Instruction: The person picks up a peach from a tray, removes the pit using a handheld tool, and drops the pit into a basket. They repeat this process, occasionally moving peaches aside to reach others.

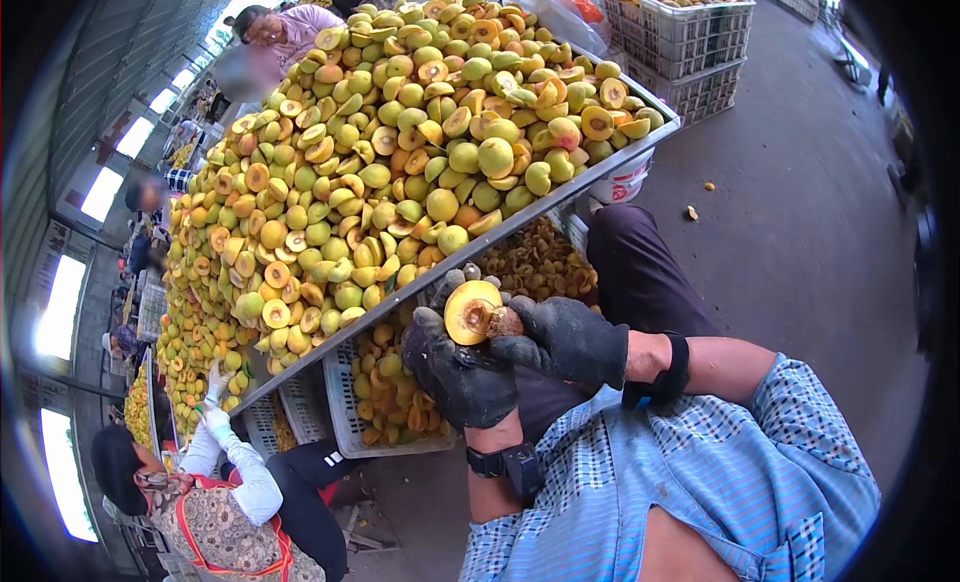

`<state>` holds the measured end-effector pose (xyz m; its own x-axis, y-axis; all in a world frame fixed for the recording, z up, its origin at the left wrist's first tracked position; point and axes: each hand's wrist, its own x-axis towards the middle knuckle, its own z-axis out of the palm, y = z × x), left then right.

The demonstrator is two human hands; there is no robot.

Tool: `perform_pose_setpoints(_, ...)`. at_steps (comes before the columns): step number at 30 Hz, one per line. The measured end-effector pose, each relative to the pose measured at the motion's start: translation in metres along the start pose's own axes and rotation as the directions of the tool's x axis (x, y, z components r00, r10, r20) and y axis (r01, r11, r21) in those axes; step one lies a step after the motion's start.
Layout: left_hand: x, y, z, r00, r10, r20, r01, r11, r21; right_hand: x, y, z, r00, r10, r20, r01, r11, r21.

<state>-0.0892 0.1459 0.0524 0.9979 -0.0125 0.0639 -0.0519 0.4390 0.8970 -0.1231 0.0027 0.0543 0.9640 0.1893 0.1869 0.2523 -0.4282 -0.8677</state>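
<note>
Both my hands wear dark gloves and meet just below the edge of a metal-rimmed table (pixel 500 225) heaped with halved yellow-green fruit (pixel 385 172). My left hand (pixel 455 367) is closed round a fruit half (pixel 468 312), its cut face and hollow turned up. In the fingers of my right hand (pixel 565 334) is a brown pit (pixel 504 323), held against the right side of that half. Below the hands and table edge stands a white crate of fruit pieces (pixel 375 437).
Brown pits (pixel 540 262) fill a container under the table edge. A co-worker (pixel 240 492) in patterned clothes reaches to the heap at lower left; another person (pixel 285 32) is across the table. Stacked crates (pixel 680 57) stand at the upper right, with a white bucket (pixel 625 179) nearer.
</note>
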Motion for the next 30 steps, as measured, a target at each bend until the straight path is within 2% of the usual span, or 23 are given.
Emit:
perform_pose_setpoints(1, 0.000, -0.001, -0.004, 0.995, -0.010, -0.097, 0.011, 1.000, 0.006, -0.001, -0.003, 0.002, 1.000, 0.023, 0.009, -0.023, 1.000, -0.002)
perform_pose_setpoints(2, 0.000, 0.000, -0.004, 0.995, -0.008, -0.101, 0.009, 1.000, 0.007, 0.001, -0.005, 0.003, 1.000, 0.021, 0.012, -0.021, 1.000, -0.001)
perform_pose_setpoints(4, 0.001, 0.004, 0.001, 0.998, 0.001, -0.058, -0.013, 0.979, -0.205, 0.004, -0.007, 0.003, 1.000, -0.018, -0.007, 0.018, 1.000, -0.021)
perform_pose_setpoints(5, 0.002, 0.005, 0.002, 0.998, 0.001, -0.056, -0.012, 0.979, -0.204, 0.005, -0.007, 0.003, 1.000, -0.017, -0.009, 0.017, 1.000, -0.020)
perform_pose_setpoints(7, 0.001, 0.006, 0.004, 0.991, 0.104, -0.080, -0.106, 0.994, -0.015, 0.007, -0.005, 0.002, 0.999, -0.051, -0.017, 0.049, 0.996, -0.072)
perform_pose_setpoints(8, 0.001, 0.009, 0.007, 0.991, 0.103, -0.083, -0.105, 0.994, -0.015, 0.009, -0.005, 0.001, 0.999, -0.050, -0.014, 0.048, 0.996, -0.072)
perform_pose_setpoints(10, -0.002, 0.020, 0.012, 0.999, 0.050, -0.017, -0.053, 0.982, -0.182, 0.011, -0.006, 0.000, 0.998, -0.048, 0.028, 0.049, 0.998, -0.047)
perform_pose_setpoints(11, -0.002, 0.019, 0.011, 0.999, 0.048, -0.015, -0.050, 0.983, -0.179, 0.009, -0.006, 0.003, 0.999, -0.046, 0.026, 0.048, 0.998, -0.044)
perform_pose_setpoints(13, 0.001, 0.016, 0.010, 0.991, 0.136, -0.007, -0.136, 0.976, -0.168, 0.006, -0.005, 0.009, 0.997, -0.064, 0.031, 0.054, 0.969, 0.242)
perform_pose_setpoints(14, 0.001, 0.016, 0.011, 0.991, 0.132, 0.002, -0.130, 0.977, -0.166, 0.005, -0.001, 0.013, 0.998, -0.060, 0.022, 0.053, 0.968, 0.244)
perform_pose_setpoints(16, -0.002, 0.019, 0.012, 0.981, 0.195, -0.017, -0.195, 0.981, 0.000, 0.005, 0.005, 0.022, 0.985, -0.174, -0.011, 0.164, 0.904, 0.396)
perform_pose_setpoints(17, 0.000, 0.021, 0.012, 0.981, 0.192, -0.009, -0.192, 0.981, 0.004, 0.005, -0.001, 0.019, 0.985, -0.171, -0.019, 0.165, 0.902, 0.398)
perform_pose_setpoints(18, 0.004, 0.023, 0.012, 0.986, 0.165, 0.020, -0.164, 0.985, -0.056, 0.004, -0.014, 0.012, 0.994, -0.021, 0.107, -0.041, 0.838, 0.544)
perform_pose_setpoints(19, 0.007, 0.024, 0.013, 0.989, 0.136, 0.049, -0.130, 0.985, -0.114, 0.003, -0.020, 0.008, 0.961, 0.106, 0.254, -0.250, 0.720, 0.648)
perform_pose_setpoints(20, 0.014, 0.022, 0.014, 0.989, 0.128, 0.075, -0.114, 0.979, -0.169, 0.003, -0.015, 0.014, 0.962, 0.110, 0.249, -0.250, 0.714, 0.654)
perform_pose_setpoints(22, 0.018, 0.023, 0.018, 0.987, 0.138, 0.082, -0.119, 0.972, -0.204, 0.014, 0.000, 0.023, 0.990, -0.012, 0.142, -0.076, 0.798, 0.598)
perform_pose_setpoints(23, 0.019, 0.024, 0.020, 0.987, 0.144, 0.078, -0.121, 0.962, -0.243, 0.014, -0.008, 0.014, 0.991, -0.012, 0.135, -0.072, 0.798, 0.598)
perform_pose_setpoints(25, 0.022, 0.026, 0.019, 0.980, 0.181, 0.088, -0.162, 0.969, -0.187, 0.012, -0.032, -0.007, 0.890, 0.235, 0.392, -0.435, 0.696, 0.571)
perform_pose_setpoints(27, 0.018, 0.036, 0.023, 0.967, 0.241, 0.085, -0.253, 0.952, 0.175, 0.011, -0.033, -0.009, 0.893, 0.241, 0.379, -0.430, 0.700, 0.569)
perform_pose_setpoints(29, 0.018, 0.034, 0.024, 0.968, 0.229, 0.106, -0.244, 0.957, 0.155, 0.010, -0.022, -0.002, 0.895, 0.252, 0.367, -0.430, 0.705, 0.565)
perform_pose_setpoints(30, 0.018, 0.033, 0.026, 0.966, 0.227, 0.124, -0.242, 0.961, 0.130, 0.014, -0.008, 0.009, 0.987, 0.031, 0.155, -0.115, 0.811, 0.574)
